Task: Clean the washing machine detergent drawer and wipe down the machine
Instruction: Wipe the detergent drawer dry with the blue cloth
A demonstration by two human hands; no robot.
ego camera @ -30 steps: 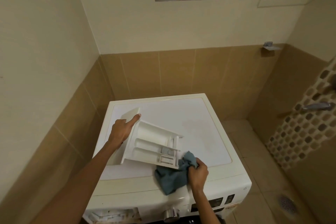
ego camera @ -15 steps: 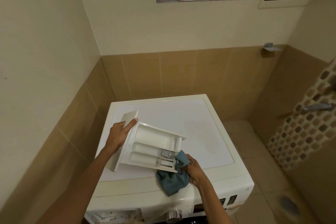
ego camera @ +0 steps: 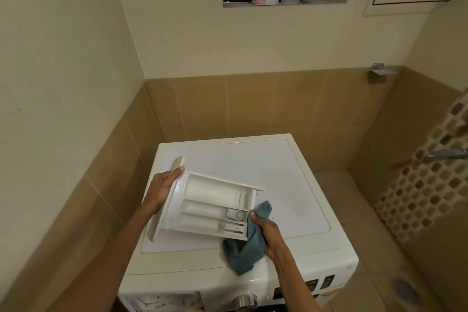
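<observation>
A washing machine (ego camera: 278, 159) fills the tiled corner (ego camera: 154, 114). Near its top's left edge the left grip (ego camera: 162, 191) clasps the tilted detergent drawer (ego camera: 210, 208); near the front edge the right grip (ego camera: 269, 237) pinches a blue cloth (ego camera: 243, 252) against it.

I have open passage over the bare back and right of the white washing machine's flat top (ego camera: 286, 167), as far as the tan tiled back wall (ego camera: 253, 104). The front left is blocked by the tilted white plastic detergent drawer (ego camera: 210, 200), the left hand (ego camera: 162, 190) gripping its front panel, and the right hand (ego camera: 269, 234) bunching the blue-grey cloth (ego camera: 244, 248). The tiled side wall (ego camera: 101, 185) crowds the machine's left edge, while the beige floor tiles (ego camera: 354, 210) on the right lie open.
</observation>
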